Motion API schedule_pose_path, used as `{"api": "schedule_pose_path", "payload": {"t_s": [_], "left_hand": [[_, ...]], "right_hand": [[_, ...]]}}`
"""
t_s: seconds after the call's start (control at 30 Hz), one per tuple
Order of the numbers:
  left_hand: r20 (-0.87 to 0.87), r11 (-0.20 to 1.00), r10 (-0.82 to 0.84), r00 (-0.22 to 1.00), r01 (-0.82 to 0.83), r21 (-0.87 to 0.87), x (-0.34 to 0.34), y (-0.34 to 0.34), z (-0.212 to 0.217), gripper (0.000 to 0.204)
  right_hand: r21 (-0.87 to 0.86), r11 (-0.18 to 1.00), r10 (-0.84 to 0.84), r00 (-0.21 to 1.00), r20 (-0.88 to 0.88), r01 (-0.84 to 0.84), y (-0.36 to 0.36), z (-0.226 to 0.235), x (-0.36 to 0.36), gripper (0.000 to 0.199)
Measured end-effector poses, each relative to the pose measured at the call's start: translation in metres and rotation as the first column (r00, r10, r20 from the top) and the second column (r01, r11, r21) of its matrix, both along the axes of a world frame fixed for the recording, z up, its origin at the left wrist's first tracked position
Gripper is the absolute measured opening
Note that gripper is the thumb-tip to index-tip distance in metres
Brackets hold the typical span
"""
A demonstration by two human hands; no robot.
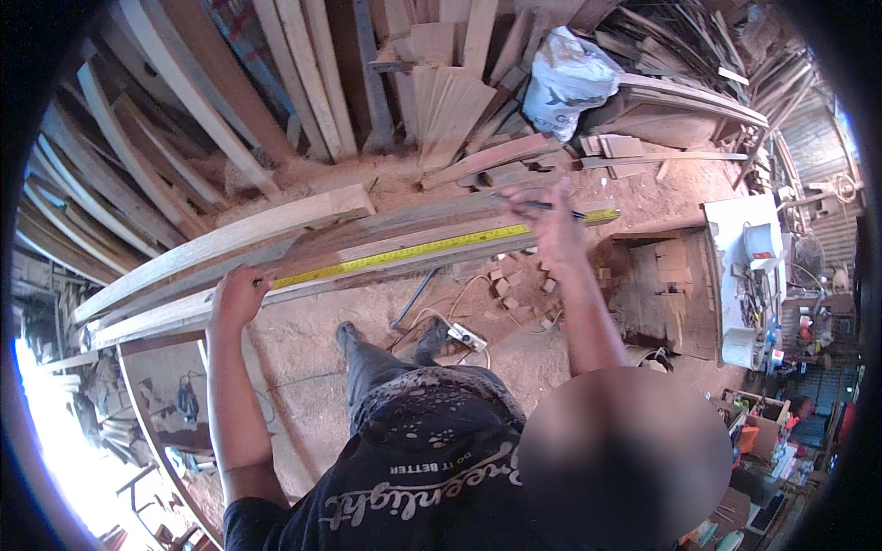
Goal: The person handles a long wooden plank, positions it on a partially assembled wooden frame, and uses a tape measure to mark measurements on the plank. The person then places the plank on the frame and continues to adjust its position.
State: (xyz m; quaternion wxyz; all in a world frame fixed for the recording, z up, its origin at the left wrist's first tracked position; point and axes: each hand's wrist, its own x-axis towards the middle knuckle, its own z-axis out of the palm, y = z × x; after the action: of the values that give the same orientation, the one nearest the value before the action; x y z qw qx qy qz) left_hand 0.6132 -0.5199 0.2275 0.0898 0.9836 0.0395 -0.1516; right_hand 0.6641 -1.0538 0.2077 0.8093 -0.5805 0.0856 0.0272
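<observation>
A yellow tape measure (404,253) lies stretched along a long wooden board (175,314) that runs from the left toward the right. At the tape's left end my left hand (239,296) is closed on it, the fingers pressed against the board. Toward the tape's right end my right hand (553,230), somewhat blurred, holds a slim dark pen or pencil (575,214) crosswise just above the board. The tape's far end extends past my right hand. A thicker, pale beam (248,220) lies alongside, on the far side of the board.
Tall planks (308,73) lean at the back left. A white sack (570,81) sits among offcuts at the back. Small wooden blocks (503,286), a power strip (469,337) and cords lie on the dusty floor near my feet. A wooden box (666,285) stands at right.
</observation>
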Motion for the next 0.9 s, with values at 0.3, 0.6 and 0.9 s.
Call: {"api": "schedule_pose_path", "payload": {"t_s": [0.3, 0.6, 0.9], "left_hand": [[0.045, 0.999, 0.005, 0.999, -0.003, -0.033, -0.004, 0.008, -0.007, 0.02], [0.076, 0.998, 0.033, 0.997, -0.029, -0.046, -0.01, 0.013, -0.014, 0.027], [0.085, 0.999, 0.023, 0.996, -0.02, -0.037, -0.009, 0.013, -0.016, 0.024]], "right_hand": [[0.134, 0.947, 0.318, 0.916, -0.243, -0.293, 0.076, -0.006, 0.014, 0.039], [-0.691, 0.552, 0.519, 0.841, -0.153, -0.467, 0.083, -0.011, 0.019, 0.016], [-0.78, 0.478, 0.465, 0.87, -0.166, -0.404, 0.095, 0.001, 0.019, 0.023]]}}
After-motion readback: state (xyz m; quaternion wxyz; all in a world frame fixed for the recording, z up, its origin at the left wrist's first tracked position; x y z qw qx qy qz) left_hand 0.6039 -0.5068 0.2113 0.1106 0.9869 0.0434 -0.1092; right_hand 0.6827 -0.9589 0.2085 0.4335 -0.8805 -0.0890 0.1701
